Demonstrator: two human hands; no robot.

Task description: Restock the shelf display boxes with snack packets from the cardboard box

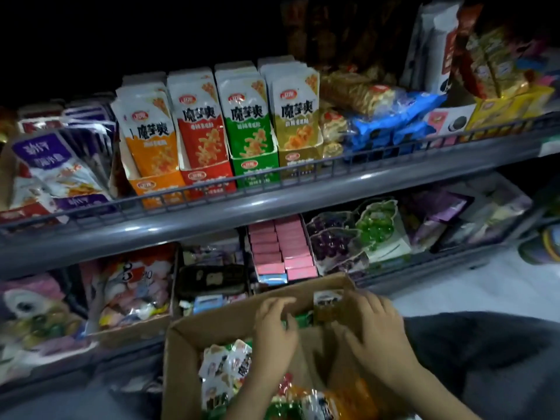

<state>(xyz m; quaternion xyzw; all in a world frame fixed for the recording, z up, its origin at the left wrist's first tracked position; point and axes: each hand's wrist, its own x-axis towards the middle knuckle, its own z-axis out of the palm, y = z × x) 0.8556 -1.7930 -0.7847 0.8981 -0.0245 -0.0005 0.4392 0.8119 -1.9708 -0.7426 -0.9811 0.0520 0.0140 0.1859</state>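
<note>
An open cardboard box (185, 353) sits low in front of me with loose snack packets (225, 374) inside. Both hands are in its far end. My left hand (277, 331) curls around green packets (298, 319). My right hand (375, 331) grips a small stack of yellow-gold packets (327, 307) held upright against the box's far wall. On the upper shelf stand four display boxes in a row: orange (157, 184), red (209, 180), green (257, 171) and yellow (298, 160), each filled with upright packets.
A grey wire-fronted shelf rail (272, 204) runs across the middle. Purple packets (57, 165) lie at the upper left, blue wrappers (391, 122) at the upper right. The lower shelf holds pink boxes (285, 250), grape jelly bags (336, 241) and mixed sweets (130, 292).
</note>
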